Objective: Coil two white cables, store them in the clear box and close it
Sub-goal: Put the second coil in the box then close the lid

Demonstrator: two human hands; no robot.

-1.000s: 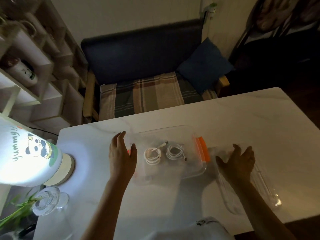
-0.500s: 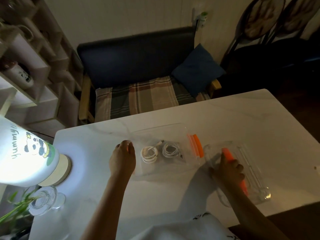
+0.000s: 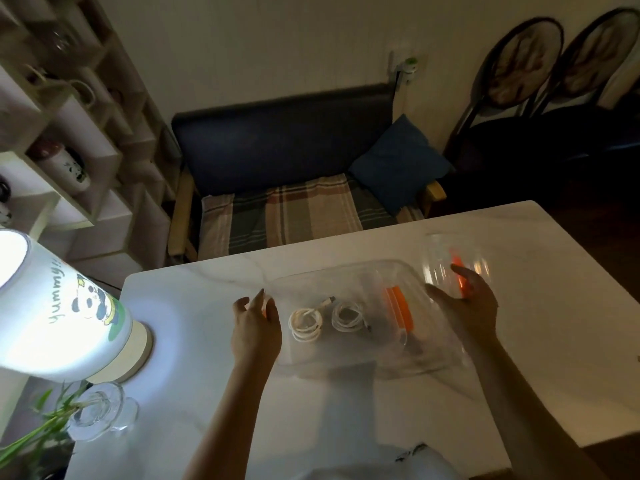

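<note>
Two coiled white cables (image 3: 325, 322), side by side inside the clear box (image 3: 346, 355), on the white table (image 3: 519, 358). Left hand (image 3: 254, 329): fingers loosely spread at the box's left end. Right hand (image 3: 467, 306): fingers spread, holding the blurred clear lid (image 3: 446, 263), tilted over the box's right end. Orange clasp (image 3: 398, 306) between cables and right fingers.

Clear glossy plastic box (image 3: 346, 355) w/ orange plastic clips; clear plastic lid (image 3: 446, 268) at its 2 o'clock, shiny. Two coiled white cables (image 3: 325, 320), smooth rubbery. White marble-look table (image 3: 207, 393), polished. Plaid cloth seat cushion (image 3: 294, 213) at 12.
</note>
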